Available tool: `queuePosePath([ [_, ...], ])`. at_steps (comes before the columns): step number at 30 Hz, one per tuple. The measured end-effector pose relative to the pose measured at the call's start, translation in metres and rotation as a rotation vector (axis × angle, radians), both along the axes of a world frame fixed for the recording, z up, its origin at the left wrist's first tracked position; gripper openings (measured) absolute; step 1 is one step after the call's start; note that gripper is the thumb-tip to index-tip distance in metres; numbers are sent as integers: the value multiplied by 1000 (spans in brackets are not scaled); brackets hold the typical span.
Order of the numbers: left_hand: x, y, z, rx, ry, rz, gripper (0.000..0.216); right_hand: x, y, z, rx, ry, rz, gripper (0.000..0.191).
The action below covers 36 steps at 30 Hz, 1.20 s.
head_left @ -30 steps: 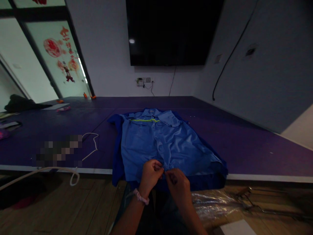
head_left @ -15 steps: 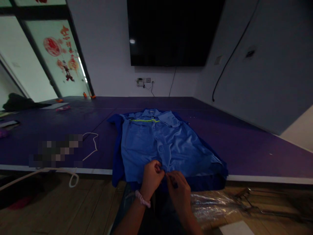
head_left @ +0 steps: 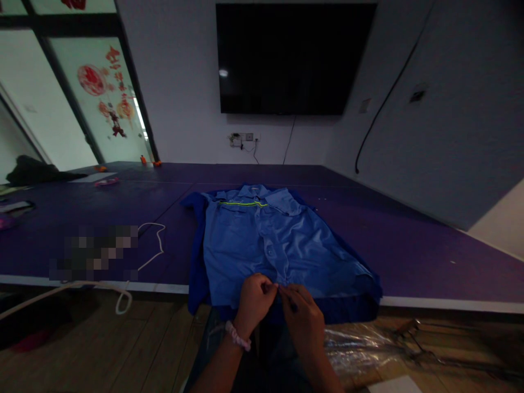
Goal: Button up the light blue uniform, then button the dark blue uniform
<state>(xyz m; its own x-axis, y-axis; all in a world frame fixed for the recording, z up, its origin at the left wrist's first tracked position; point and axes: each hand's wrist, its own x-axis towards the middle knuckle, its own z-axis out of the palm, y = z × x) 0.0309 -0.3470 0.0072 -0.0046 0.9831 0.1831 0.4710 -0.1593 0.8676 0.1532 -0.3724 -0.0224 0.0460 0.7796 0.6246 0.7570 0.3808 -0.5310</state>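
A blue work shirt with a yellow-green chest stripe lies flat on a purple table, collar away from me and hem at the near edge. My left hand, with a pink scrunchie on the wrist, pinches the shirt's front placket near the hem. My right hand pinches the same spot from the right, fingers closed on the fabric. The two hands touch at the fingertips. A darker blue layer shows along the shirt's edges.
A white cord loops across the table's left part and hangs over the near edge. Small items lie at the far left. A large dark screen hangs on the wall. Clear plastic wrap lies on the wooden floor at right.
Both hands have slid a little lower and nearer the hem, still pinching the placket. The camera tilted slightly down. The shirt has not shifted.
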Motion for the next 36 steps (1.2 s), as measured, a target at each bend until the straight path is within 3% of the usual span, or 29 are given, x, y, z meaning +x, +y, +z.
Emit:
queuePosePath([
  [6,1,-1,1,12,22,16,20,1,1,6,-101,62,34,27],
  [17,1,-2,-1,62,83,11,18,4,13,17,-309,417,110,34],
  [22,1,-3,-3,95,71,14,18,4,14,22,-275,304,98,28],
  [29,2,-3,-2,17,-19,45,2,13,9,19,-226,152,73,22],
  [36,0,-2,-2,-10,-47,5,3,15,7,20,-225,78,99,23],
])
